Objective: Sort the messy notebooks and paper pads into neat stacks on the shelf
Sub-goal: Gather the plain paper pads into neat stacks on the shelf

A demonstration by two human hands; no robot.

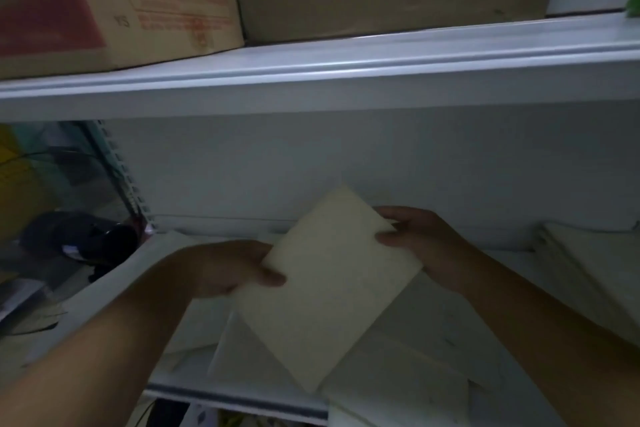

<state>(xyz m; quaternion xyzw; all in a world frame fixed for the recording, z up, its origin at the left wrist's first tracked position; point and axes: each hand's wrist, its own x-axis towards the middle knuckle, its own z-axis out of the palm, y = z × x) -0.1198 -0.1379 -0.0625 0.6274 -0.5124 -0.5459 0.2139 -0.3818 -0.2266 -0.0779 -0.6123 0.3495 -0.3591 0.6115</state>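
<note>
Head view: pinching a cream pad (329, 288) by opposite edges with left hand (235, 267) and right hand (426, 243), thumbs on top. Holding it tilted just above the loose papers (398, 357) on the shelf (242, 395), probably to square it up before stacking.

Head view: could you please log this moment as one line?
left hand: grips cream pad | right hand: grips same pad | pad: angled over papers on shelf
</note>
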